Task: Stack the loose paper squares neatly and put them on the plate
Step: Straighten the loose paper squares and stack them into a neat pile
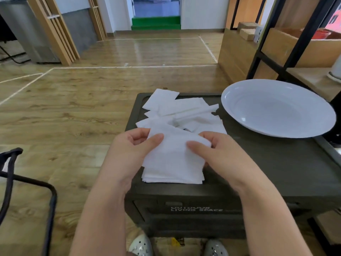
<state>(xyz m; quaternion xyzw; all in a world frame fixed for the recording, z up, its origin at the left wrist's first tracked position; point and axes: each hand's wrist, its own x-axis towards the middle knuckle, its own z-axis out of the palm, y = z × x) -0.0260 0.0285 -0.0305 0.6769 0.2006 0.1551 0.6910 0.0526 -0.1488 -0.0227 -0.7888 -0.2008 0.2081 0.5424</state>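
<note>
Beyond your fingers, loose paper squares [181,111] are lying scattered, and the white plate [276,108] is sitting farther right of them. Your left hand [129,150] and right hand [219,154] are both pinching a gathered stack of squares [173,163] between them, thumbs on top. Everything is resting on a dark green crate [267,174] standing on a wooden floor [64,117].
</note>
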